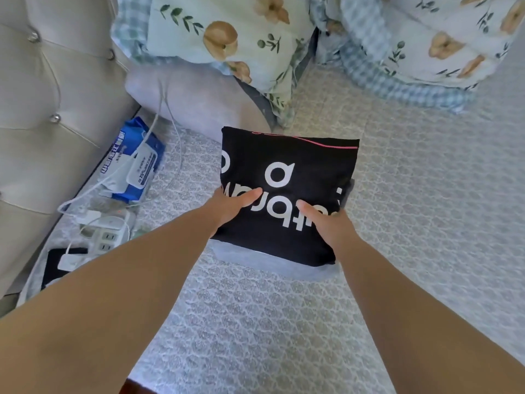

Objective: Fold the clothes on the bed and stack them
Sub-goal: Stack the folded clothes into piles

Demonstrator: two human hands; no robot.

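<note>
A folded black garment (295, 166) with white lettering and a thin pink line lies on top of a folded grey garment (284, 265), whose edge shows along the near side. Both sit on the patterned bed sheet (255, 322). My left hand (233, 206) grips the stack's left edge, thumb on top of the black cloth and fingers hidden underneath. On the right edge, my right hand (324, 220) grips the same way, its thumb lying on the lettering.
A pack of wet wipes (133, 163), white cables, a power strip (105, 234) and a dark phone (56, 265) lie at the left by the tufted headboard (42, 95). A grey pillow (193, 98) and floral bedding (227, 32) lie behind the stack.
</note>
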